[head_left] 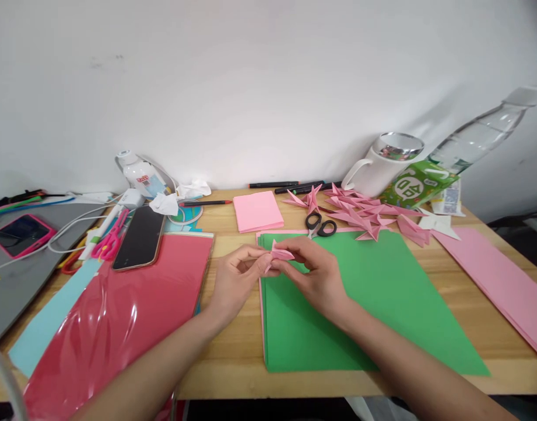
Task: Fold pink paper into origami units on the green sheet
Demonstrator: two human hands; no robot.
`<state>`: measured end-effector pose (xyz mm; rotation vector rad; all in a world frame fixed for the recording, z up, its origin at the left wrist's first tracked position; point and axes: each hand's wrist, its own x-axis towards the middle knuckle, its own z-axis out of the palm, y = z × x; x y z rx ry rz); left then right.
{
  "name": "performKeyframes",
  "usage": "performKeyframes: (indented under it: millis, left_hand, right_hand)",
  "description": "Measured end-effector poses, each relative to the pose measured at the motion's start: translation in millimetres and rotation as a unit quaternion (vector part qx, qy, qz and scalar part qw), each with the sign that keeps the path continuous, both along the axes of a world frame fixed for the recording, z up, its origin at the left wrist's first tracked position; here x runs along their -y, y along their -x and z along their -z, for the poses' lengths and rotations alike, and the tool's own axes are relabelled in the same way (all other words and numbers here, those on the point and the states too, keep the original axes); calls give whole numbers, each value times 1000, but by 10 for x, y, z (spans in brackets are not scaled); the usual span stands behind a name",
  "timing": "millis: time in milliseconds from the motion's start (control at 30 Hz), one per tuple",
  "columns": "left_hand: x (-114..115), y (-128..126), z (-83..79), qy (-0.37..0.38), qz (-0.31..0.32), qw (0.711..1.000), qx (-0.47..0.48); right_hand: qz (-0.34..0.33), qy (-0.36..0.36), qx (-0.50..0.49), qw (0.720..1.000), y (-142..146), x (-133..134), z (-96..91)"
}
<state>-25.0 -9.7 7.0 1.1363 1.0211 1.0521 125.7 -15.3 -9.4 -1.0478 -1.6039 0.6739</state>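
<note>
A small folded piece of pink origami paper (282,254) is pinched between my two hands, above the left edge of a stack of green paper (369,304). My left hand (242,273) grips its left side between thumb and fingers. From the right, my right hand (315,272) holds the other side with thumb and index finger. My fingers hide part of the folds. Just beyond my right hand lie black-handled scissors (320,225). Several folded pink paper pieces (360,211) are heaped at the back right, and a stack of square pink paper (258,211) lies behind my hands.
A white mug (378,166), a green packet (417,186) and a clear bottle (479,137) stand at the back right. Pink paper strips (496,280) lie on the right. To the left are red paper in plastic (150,292), a phone (139,238) and pink scissors (110,237).
</note>
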Motion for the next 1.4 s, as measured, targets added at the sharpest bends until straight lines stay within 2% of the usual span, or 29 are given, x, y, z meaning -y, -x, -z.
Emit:
performKeyframes:
  millis: [133,233,367,533,700,833,967,1100,1200,1333,1400]
  left_hand:
    - [-25,7,36,32,-16,999,28]
    - [-31,4,45,34,-24,999,27]
    - [-2,-18,31,0,-25,1000,1]
    - [38,-29,25,-20,-26,999,-20]
    - [28,-17,-14,-41,-22,998,-47]
    - [7,-2,-24,-88,-26,993,-71]
    - [9,19,10,-114,-8,984,-137]
    - [29,39,70,-164,-7,964,-210]
    - [37,47,84,-169,-10,963,-212]
    - [23,46,37,-177,21,957,-227]
    - [13,40,10,-157,37,966,-201]
  right_hand:
    - [21,-38,22,999,1,-2,-10]
    - [36,-25,14,999,8,10,5]
    - [10,31,-25,999,1,12,19]
    - [7,27,-34,999,-13,-10,-16]
    - [-10,64,-46,997,-10,1,-4]
    - [-12,48,-25,998,-21,1,-2]
    - [-30,40,-13,999,-22,-7,-38]
    - [-7,49,-34,998,-11,-8,-61]
    - [12,88,-76,993,-14,-10,-50]
    - [13,111,-114,987,-34,-16,-22]
    - [12,115,-126,985,-43,-15,-18]
